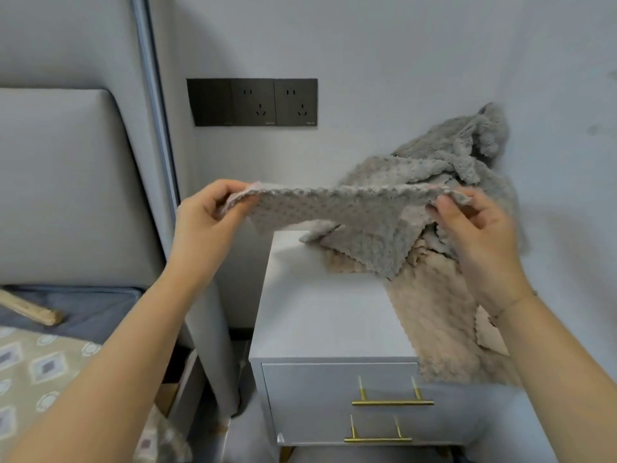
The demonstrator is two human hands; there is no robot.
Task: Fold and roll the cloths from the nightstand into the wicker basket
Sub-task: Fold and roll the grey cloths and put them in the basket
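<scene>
The grey cloth (347,215) is covering the fingertips of the left hand (208,217) and of the right hand (480,228), so the exact pinch is not showing. This cloth is also hiding the back part of the nightstand (320,305) top. The beige cloth (444,332) is lying partly under the grey pile (467,152) and behind the right forearm, so its full shape is not clear. A wooden object (30,309) on the bed is being cut by the left edge. The small print on the socket panel (252,101) is too small for reading.

Cloth pile (444,262) lies on the nightstand (320,315), right of the bed (50,362); sockets (253,101) behind.
</scene>
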